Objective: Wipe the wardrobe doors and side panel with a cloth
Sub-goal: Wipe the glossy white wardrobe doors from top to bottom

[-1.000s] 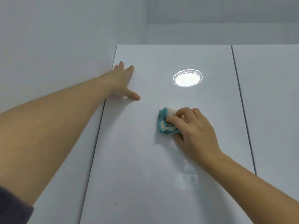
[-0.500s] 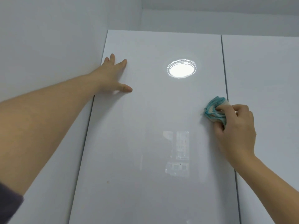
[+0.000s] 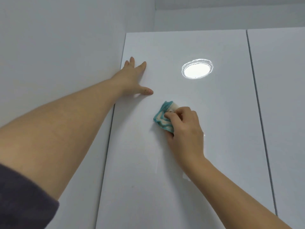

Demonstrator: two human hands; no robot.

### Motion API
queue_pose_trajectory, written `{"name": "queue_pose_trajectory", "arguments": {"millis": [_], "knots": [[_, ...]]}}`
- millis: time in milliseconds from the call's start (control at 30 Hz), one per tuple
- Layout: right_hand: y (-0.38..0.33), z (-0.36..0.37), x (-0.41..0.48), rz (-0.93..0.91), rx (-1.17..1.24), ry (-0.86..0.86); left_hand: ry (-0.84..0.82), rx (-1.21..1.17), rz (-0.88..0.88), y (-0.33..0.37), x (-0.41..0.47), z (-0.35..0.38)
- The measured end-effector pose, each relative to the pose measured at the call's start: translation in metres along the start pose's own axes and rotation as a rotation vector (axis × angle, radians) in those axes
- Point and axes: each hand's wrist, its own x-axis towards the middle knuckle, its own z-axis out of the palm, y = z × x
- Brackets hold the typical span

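A glossy white wardrobe door [image 3: 214, 146] fills the middle of the view. My right hand [image 3: 183, 129] grips a bunched teal and cream cloth [image 3: 162, 119] and presses it against the door, left of the door's middle. My left hand [image 3: 133, 78] lies flat on the door's upper left corner, fingers straight and spread, thumb pointing right. A second white door [image 3: 283, 113] adjoins on the right, past a narrow dark gap.
A round ceiling light is mirrored in the door [image 3: 197, 68] above the cloth. A white wall [image 3: 57, 55] meets the wardrobe on the left, with a narrow white panel [image 3: 92, 187] between wall and door. The ceiling corner sits above the wardrobe top.
My right hand swept the cloth from mid-door to the door's right edge, then back left to mid-door. My left hand stayed flat at the upper left corner.
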Motion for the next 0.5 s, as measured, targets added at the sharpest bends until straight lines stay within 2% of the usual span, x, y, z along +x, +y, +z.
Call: {"name": "queue_pose_trajectory", "arguments": {"millis": [500], "knots": [[-0.069,0.055,0.014,-0.187,0.012,-0.012,0.024,-0.02,0.011,0.001,-0.007,-0.001]]}}
